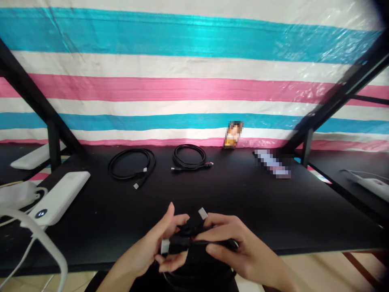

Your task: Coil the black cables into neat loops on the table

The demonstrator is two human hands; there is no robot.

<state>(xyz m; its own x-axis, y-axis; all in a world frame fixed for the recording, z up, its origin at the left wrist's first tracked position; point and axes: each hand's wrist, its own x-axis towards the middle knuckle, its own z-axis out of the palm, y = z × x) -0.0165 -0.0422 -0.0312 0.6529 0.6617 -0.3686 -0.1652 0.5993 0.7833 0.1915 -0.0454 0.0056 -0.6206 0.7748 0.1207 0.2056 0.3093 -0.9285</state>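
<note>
While both hands (204, 245) grip black cable (212, 243), desk edge (306, 248) runs just beside

1 head-worn camera is facing forward and down over the table (194, 194), catching the left hand (150, 247) and right hand (244, 243) close near 6 o'clock and the striped sheet (170, 91) farther toward 12 o'clock.
</note>
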